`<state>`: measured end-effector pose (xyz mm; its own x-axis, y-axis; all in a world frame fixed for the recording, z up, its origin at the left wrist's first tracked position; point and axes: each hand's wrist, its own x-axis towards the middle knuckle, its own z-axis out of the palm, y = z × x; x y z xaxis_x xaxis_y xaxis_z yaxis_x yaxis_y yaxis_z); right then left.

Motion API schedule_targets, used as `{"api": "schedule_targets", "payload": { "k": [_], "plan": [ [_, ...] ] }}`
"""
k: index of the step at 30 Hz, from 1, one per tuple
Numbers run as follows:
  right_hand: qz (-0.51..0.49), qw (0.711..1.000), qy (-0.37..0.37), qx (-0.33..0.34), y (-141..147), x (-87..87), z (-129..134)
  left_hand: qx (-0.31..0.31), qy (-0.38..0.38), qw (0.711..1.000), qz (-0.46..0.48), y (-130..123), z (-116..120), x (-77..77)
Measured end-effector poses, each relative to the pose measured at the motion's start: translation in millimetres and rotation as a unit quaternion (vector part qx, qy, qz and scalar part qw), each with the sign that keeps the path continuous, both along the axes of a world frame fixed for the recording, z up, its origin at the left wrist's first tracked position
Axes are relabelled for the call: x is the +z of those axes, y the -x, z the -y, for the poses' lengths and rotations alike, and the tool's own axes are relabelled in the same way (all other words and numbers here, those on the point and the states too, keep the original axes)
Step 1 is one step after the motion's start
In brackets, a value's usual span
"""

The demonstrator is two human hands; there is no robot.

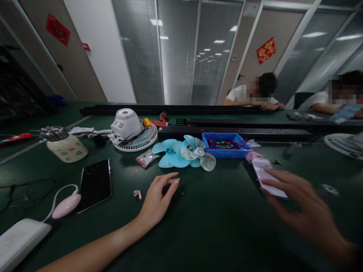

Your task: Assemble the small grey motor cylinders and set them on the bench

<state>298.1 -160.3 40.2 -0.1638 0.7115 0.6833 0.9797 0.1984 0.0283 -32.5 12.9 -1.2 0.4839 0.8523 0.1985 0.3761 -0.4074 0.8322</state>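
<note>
My left hand rests on the green table, thumb and forefinger apart, with nothing between them. Just left of it lies a pink earbud, and a tiny dark ring-shaped part is right of the fingertips. On the right, my right hand has its fingers stretched out over the lit screen of a phone; motion blurs it a little. Whether the fingertips touch the glass I cannot tell. Beyond my left hand are light blue fan blades and a small plastic bag of parts.
A blue bin holds wires. Behind stand a white fan body, a red drill and black rails. Left are a cream bottle, a dark phone and a white power bank. Two people sit opposite.
</note>
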Motion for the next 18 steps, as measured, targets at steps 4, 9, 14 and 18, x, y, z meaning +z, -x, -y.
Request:
{"api": "schedule_targets", "payload": {
  "k": [4, 9, 14, 18],
  "plan": [
    [0.065, 0.964, 0.182, 0.181, 87, -4.3, -65, 0.049, 0.037, 0.997, 0.054, -1, -1, -1.1],
    [0.021, 0.943, 0.188, 0.275, 138, -28.0, -115, 0.045, 0.038, 0.994, 0.087, -2, 0, -3.5],
    [-0.030, 0.936, 0.184, 0.297, 141, -40.3, -123, 0.043, 0.019, 0.996, 0.079, -2, 0, -4.5],
    [0.008, 0.961, 0.129, 0.246, 101, -19.4, -100, 0.038, 0.017, 0.997, 0.070, -1, 1, -2.5]
  ]
}}
